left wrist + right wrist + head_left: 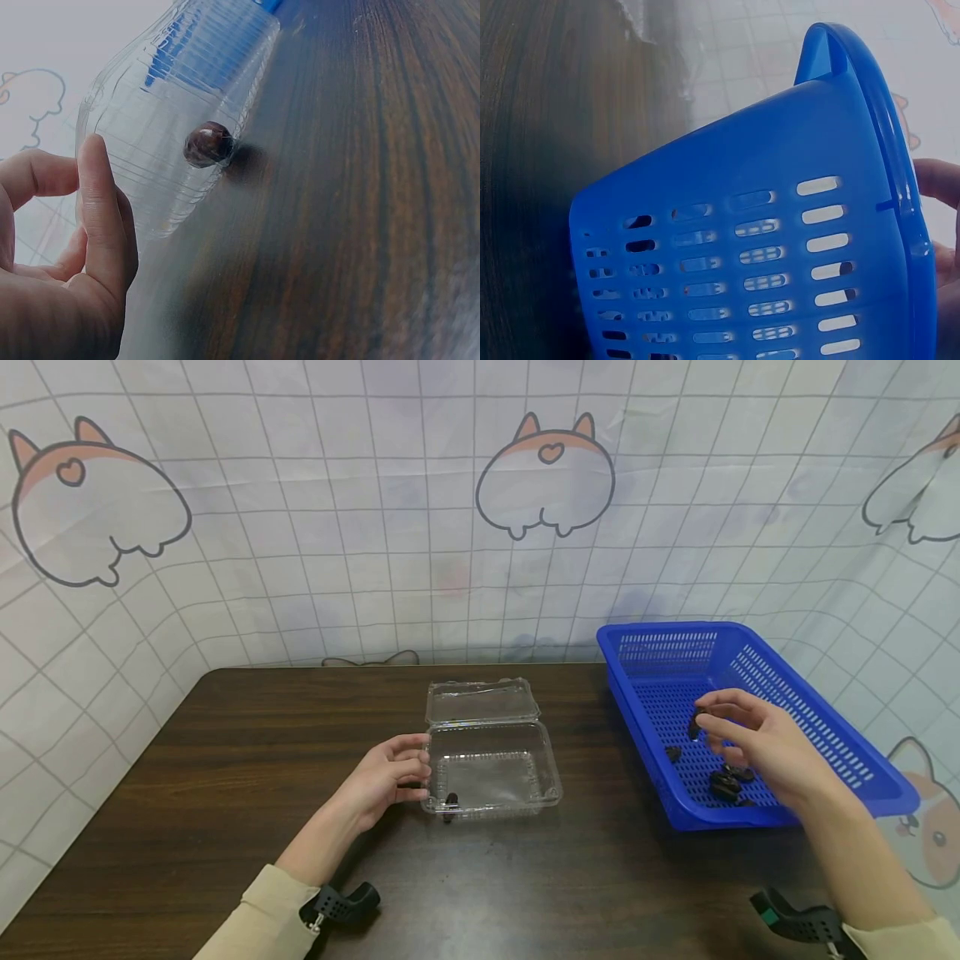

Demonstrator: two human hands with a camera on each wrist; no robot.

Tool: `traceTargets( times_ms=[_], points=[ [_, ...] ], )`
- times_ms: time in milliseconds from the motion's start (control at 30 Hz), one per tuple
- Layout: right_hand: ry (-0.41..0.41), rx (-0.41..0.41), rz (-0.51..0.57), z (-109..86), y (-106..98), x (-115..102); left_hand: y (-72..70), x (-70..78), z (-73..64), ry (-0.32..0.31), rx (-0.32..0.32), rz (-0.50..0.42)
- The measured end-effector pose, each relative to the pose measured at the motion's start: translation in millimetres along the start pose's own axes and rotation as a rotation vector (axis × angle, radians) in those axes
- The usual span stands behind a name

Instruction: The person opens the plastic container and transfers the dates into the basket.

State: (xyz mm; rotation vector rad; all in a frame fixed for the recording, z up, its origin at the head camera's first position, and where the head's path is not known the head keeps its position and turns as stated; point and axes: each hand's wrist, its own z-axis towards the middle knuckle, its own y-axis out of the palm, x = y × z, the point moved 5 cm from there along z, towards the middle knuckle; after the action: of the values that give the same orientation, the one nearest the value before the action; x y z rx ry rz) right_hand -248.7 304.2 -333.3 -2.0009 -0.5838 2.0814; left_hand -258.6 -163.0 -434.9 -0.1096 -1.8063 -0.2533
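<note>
In the head view my right hand (765, 743) is over the blue basket (626, 718), pinching a dark brown, glossy date-like piece (694, 724) between thumb and fingertips. Below it, several similar dark pieces (724, 785) lie on the basket floor. My left hand (386, 781) is at the left side of a clear plastic clamshell box (487, 777), its relaxed fingers touching the rim. Inside the box, near its front left corner, sits one dark piece (451, 802), also seen through the clear wall as a rounded shiny piece (208, 144) in the left wrist view. The basket's side hides the right hand's hold in its wrist view.
The box's lid (483, 702) stands open toward the back of the dark wooden table (262, 760). A thin cable (367, 661) runs along the table's far edge, before a tiled-pattern cloth (420, 527). The slotted basket wall (727, 172) rises close beside the right wrist.
</note>
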Motion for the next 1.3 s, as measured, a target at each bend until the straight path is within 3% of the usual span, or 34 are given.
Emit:
traceTargets(
  times_ms=[400, 1067, 1300],
  points=[
    [-0.025, 0.001, 0.014, 5.0, 12.5, -7.8, 0.8, 1.0, 0.2, 0.005, 0.002, 0.007],
    [-0.090, -0.128, 0.078, 27.2, 80.0, -60.1, 2.8, 2.2, 2.4, 0.012, -0.009, 0.017],
    [-0.093, -0.212, 0.097, 32.4, 106.7, -71.1, 2.9, 1.5, 2.5, 0.007, -0.003, 0.014]
  ],
)
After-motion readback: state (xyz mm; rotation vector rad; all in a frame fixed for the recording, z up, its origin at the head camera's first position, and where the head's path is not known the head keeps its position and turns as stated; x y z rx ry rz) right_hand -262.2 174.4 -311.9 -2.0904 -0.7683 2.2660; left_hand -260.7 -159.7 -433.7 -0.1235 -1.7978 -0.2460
